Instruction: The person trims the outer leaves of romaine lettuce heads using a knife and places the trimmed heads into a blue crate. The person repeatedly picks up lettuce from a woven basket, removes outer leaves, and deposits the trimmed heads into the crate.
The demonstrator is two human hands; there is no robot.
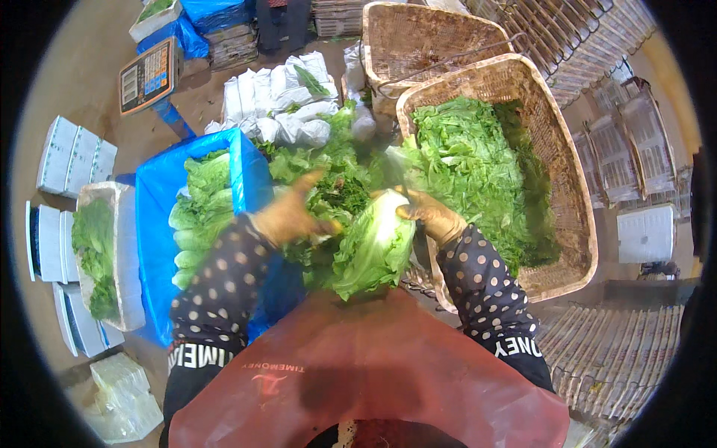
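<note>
A head of leafy green lettuce (375, 243) with a pale base hangs in front of the red apron. My right hand (434, 215), in a yellowish glove, grips it near the base, and a blurred blade-like shape shows just above this hand. To its left, my gloved left hand (294, 213) is blurred, with fingers spread over loose leaves (341, 193). Left of that, lettuce heads (204, 207) lie in a row inside a box lined with blue plastic (238, 168). More lettuce (465, 157) fills much of the large plastic basket (577, 224) at right.
White wrapped bundles (274, 95) lie ahead, near a digital scale (147, 77) at upper left. A foam box (126, 252) of greens stands beyond the blue-lined box. Another basket (431, 39) stands behind the full one; stacked crates (610, 353) are at lower right.
</note>
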